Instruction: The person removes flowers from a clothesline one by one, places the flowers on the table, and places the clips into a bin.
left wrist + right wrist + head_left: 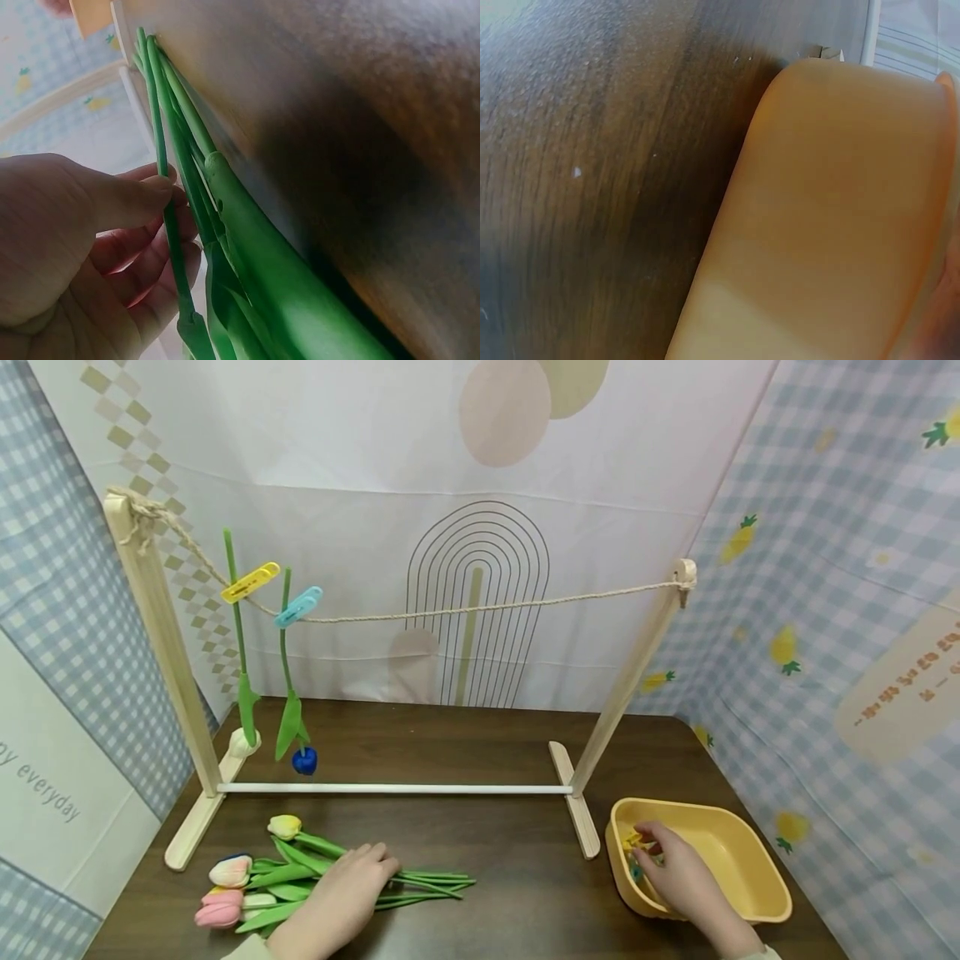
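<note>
My left hand lies over a bunch of artificial tulips on the table. In the left wrist view its thumb and fingers pinch one green tulip stem, beside several other stems. The blooms, a yellow tulip, a white-and-pink tulip and a pink tulip among them, point left. My right hand reaches into the yellow basin, its fingertips curled at a yellow clothespin. A teal clothespin lies just below. The right wrist view mostly shows the basin's outer wall.
A wooden stand holds a rope between a left post and a right post. A yellow clip and a light-blue clip hold a white tulip and a blue tulip upside down. A white bar joins the feet.
</note>
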### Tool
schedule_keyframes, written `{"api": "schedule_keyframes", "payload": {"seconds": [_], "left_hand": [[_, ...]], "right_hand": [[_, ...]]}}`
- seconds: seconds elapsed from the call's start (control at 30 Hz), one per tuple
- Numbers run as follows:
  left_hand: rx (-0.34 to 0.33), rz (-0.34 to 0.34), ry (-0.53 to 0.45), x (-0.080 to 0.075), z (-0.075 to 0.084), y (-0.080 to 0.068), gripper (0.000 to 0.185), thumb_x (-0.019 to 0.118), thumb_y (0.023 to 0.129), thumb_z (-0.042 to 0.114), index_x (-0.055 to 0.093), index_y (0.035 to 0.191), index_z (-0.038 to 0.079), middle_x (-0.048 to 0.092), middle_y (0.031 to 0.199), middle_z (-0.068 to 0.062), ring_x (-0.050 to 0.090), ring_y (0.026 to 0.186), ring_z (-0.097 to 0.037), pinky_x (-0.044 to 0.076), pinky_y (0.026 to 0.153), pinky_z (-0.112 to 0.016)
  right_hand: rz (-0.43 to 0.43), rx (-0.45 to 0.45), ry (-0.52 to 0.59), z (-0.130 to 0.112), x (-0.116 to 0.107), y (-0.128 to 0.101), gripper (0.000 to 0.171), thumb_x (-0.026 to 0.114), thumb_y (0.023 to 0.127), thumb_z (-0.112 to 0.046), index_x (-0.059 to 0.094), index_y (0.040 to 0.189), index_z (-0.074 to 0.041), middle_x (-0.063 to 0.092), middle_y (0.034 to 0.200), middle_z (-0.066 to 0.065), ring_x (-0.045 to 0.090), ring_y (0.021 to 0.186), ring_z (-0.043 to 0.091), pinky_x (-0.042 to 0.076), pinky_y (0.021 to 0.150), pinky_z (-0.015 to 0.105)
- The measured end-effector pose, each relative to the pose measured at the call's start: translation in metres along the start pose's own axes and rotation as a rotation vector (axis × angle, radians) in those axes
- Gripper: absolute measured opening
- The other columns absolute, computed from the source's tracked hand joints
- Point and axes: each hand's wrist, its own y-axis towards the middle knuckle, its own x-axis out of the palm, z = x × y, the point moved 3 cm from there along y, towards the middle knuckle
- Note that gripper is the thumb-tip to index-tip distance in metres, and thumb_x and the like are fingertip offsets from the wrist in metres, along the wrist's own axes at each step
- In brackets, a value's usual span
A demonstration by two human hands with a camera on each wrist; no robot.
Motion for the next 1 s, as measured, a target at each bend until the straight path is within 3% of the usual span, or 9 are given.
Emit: {"api": "schedule_keyframes", "payload": {"seconds": [0.2, 0.4, 0.77, 1.0], "left_hand": [[0.019, 0.027, 0.019, 0.000, -0.002, -0.001, 0.028, 0.064, 0.079, -0.013, 0.070, 0.094, 0.010, 0.055, 0.084, 0.002, 0.056, 0.079, -0.020, 0.051, 0.069, -0.041], [0.043, 0.080, 0.007, -0.006, 0.000, -0.003, 0.008, 0.071, 0.086, 0.012, 0.070, 0.094, 0.012, 0.054, 0.084, 0.005, 0.054, 0.077, -0.016, 0.049, 0.068, -0.037], [0.030, 0.147, -0.036, -0.016, 0.000, -0.005, 0.026, 0.070, 0.089, 0.026, 0.070, 0.110, 0.012, 0.058, 0.098, 0.006, 0.055, 0.087, -0.012, 0.050, 0.073, -0.038], [0.022, 0.121, -0.047, -0.017, 0.000, -0.005, 0.027, 0.070, 0.089, 0.027, 0.069, 0.111, 0.011, 0.058, 0.099, 0.005, 0.055, 0.087, -0.013, 0.050, 0.074, -0.039]], "right_hand": [[0.021, -0.009, -0.011, 0.003, 0.000, 0.000, 0.036, 0.068, 0.090, -0.016, 0.061, 0.121, 0.000, 0.065, 0.109, 0.011, 0.061, 0.091, 0.023, 0.052, 0.075, 0.043], [0.084, -0.067, -0.018, 0.000, -0.003, -0.001, 0.038, 0.068, 0.090, -0.013, 0.059, 0.122, 0.004, 0.062, 0.117, 0.018, 0.060, 0.100, 0.033, 0.049, 0.084, 0.052], [0.194, -0.127, -0.012, -0.007, -0.009, -0.001, 0.037, 0.067, 0.091, -0.016, 0.058, 0.122, 0.002, 0.061, 0.118, 0.018, 0.058, 0.103, 0.035, 0.049, 0.082, 0.053], [0.214, -0.155, -0.004, -0.012, -0.011, -0.001, 0.038, 0.069, 0.091, -0.016, 0.058, 0.123, 0.000, 0.061, 0.118, 0.016, 0.058, 0.103, 0.034, 0.049, 0.081, 0.052]]}}
